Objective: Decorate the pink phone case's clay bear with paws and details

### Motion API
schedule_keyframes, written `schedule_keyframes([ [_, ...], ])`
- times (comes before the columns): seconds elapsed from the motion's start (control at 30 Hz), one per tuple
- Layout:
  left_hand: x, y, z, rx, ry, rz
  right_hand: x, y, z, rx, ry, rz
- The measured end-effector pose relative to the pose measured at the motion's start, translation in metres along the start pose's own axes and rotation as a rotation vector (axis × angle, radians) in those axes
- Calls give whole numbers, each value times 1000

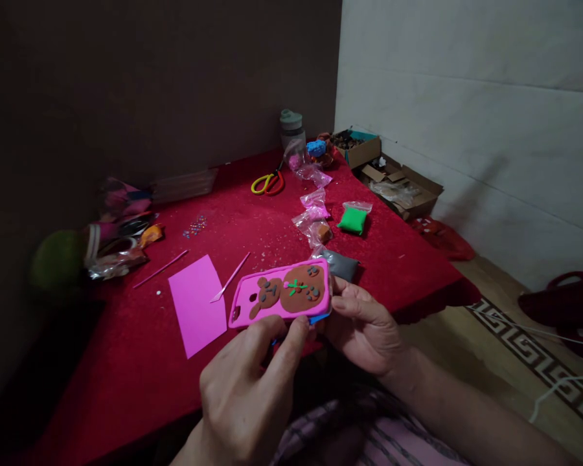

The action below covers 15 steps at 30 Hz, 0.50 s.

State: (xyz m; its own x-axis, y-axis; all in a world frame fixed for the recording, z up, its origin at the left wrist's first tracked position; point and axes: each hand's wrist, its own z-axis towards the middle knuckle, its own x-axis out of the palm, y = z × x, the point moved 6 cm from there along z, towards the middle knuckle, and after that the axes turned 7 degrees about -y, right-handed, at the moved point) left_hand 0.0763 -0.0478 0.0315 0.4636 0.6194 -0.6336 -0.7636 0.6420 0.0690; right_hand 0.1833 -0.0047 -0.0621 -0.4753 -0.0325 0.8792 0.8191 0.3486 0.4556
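A pink phone case point(245, 293) carries a brown clay bear lying sideways, with grey details and a green sprig on its body. My right hand point(366, 323) grips the case at its right end, thumb near the edge. Against the lower edge, my left hand point(252, 382) has its thumb and forefinger drawn together; what they pinch is too hidden to name. A bit of blue point(319, 318) shows below the case between the hands. Left of the case, a pink sheet point(199, 304) and a thin pointed tool point(233, 275) lie on the red cloth point(126, 349).
Bags of grey point(341, 264) and green clay point(354, 221) lie beyond the case. Farther back are red-and-yellow scissors point(268, 184) and a bottle point(292, 129). Cardboard boxes point(403, 188) stand at the right. A pink stick point(160, 269) and craft supplies are at the left.
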Motion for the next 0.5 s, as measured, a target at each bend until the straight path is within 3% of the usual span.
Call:
schedule_keyframes([
  [0.5, 2, 2, -4, -21, 7, -1, 1, 1, 0, -7, 8, 3],
])
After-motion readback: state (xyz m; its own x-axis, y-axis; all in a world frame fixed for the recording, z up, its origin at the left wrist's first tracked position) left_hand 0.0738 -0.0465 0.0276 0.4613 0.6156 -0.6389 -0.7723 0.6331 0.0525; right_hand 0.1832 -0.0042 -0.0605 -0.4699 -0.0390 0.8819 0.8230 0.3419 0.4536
